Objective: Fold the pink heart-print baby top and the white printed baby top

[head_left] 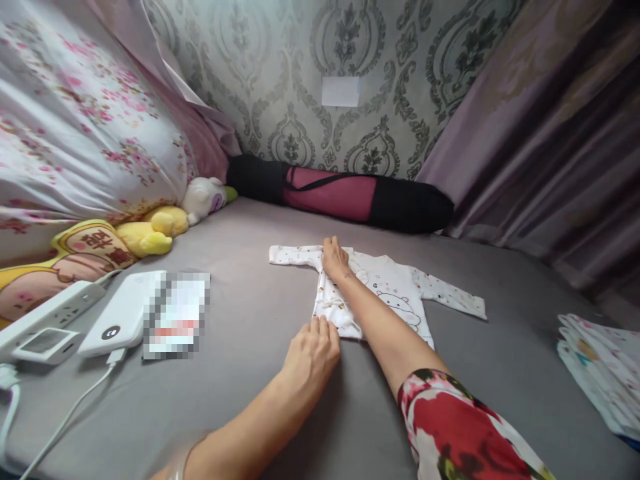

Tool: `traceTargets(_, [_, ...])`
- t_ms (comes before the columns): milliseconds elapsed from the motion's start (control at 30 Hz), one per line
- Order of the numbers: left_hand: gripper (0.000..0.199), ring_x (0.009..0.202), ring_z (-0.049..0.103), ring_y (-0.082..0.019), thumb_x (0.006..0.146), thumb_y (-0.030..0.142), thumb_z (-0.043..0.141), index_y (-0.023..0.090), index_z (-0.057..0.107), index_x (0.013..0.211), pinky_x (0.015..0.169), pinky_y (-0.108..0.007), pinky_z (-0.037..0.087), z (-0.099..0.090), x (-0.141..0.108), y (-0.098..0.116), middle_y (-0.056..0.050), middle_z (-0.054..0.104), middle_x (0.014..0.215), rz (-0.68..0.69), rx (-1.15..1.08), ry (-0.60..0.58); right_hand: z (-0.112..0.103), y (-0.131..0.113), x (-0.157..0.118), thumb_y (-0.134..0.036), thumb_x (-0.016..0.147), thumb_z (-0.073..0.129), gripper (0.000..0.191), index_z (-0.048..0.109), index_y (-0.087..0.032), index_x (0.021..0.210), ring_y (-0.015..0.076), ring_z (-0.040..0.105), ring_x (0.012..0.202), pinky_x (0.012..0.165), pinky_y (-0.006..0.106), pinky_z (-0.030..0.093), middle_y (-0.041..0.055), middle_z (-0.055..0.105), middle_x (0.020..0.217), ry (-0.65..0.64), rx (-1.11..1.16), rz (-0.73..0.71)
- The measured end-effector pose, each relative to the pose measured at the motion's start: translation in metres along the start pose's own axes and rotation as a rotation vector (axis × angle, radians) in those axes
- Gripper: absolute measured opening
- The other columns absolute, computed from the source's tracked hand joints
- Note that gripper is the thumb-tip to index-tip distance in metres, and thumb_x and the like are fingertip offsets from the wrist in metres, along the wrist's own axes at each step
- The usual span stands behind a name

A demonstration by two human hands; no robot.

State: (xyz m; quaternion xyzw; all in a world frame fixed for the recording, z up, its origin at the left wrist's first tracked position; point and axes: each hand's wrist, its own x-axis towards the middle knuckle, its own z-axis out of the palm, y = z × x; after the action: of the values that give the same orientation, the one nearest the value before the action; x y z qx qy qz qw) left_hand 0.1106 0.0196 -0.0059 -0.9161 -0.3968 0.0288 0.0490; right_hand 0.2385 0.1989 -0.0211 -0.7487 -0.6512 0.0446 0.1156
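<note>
A small white baby shirt with a cartoon animal on its front and speckled sleeves lies on the grey sheet, both sleeves stretched sideways. My left hand is closed at the lower left corner of the shirt, fingertips on the hem. Farther up, my right hand pinches the cloth near the left shoulder, its forearm crossing over the shirt's front. Thin white ties show between the two hands. Part of the shirt's lower middle is hidden under the right forearm.
A black and pink long bag lies along the wall. Folded clothes are stacked at the right. On the left are a power bank, a power strip, a blurred rectangular item, a cable and plush toys.
</note>
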Motion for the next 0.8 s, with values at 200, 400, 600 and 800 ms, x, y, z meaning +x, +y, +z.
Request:
traceTargets(200, [0.032,0.09,0.065,-0.025,0.084,0.0,0.04,0.009,0.062,0.105,0.067,-0.031,0.048,-0.014,-0.006,0.004,-0.017,0.068,0.1,0.021,-0.037,-0.07,0.004,0.003,-0.002,-0.011,0.095,0.027,0.037,0.053,-0.019,0.12,0.0226,0.059,0.105,0.087,0.035,0.045,0.0141,0.052,0.125,0.027,0.017,-0.022])
traceTargets(400, [0.024,0.087,0.064,-0.023,0.088,0.008,0.04,0.016,0.062,0.09,0.076,-0.034,0.047,-0.019,-0.002,-0.012,-0.01,0.067,0.09,-0.06,-0.179,-0.001,-0.01,0.018,-0.005,-0.017,0.096,0.035,0.036,0.049,-0.02,0.129,0.0219,0.056,0.112,0.095,0.032,0.042,0.0116,0.048,0.134,-0.043,0.087,-0.118])
traceTargets(600, [0.026,0.091,0.061,-0.023,0.09,0.011,0.037,0.016,0.062,0.091,0.078,-0.034,0.047,-0.014,0.0,-0.017,-0.009,0.066,0.096,-0.084,-0.167,0.028,-0.026,0.018,-0.066,-0.015,0.095,0.03,0.041,0.045,-0.013,0.132,0.0223,0.049,0.123,0.101,0.034,0.038,0.0162,0.048,0.137,-0.062,0.11,-0.245])
traceTargets(800, [0.027,0.089,0.062,-0.022,0.088,0.009,0.036,0.017,0.062,0.093,0.075,-0.031,0.049,-0.011,0.0,-0.019,-0.009,0.065,0.094,-0.111,-0.175,0.038,-0.004,0.011,-0.108,-0.04,0.099,0.023,0.062,0.023,-0.005,0.15,0.0264,0.011,0.147,0.117,0.047,0.009,0.0169,0.016,0.159,-0.188,0.053,-0.228])
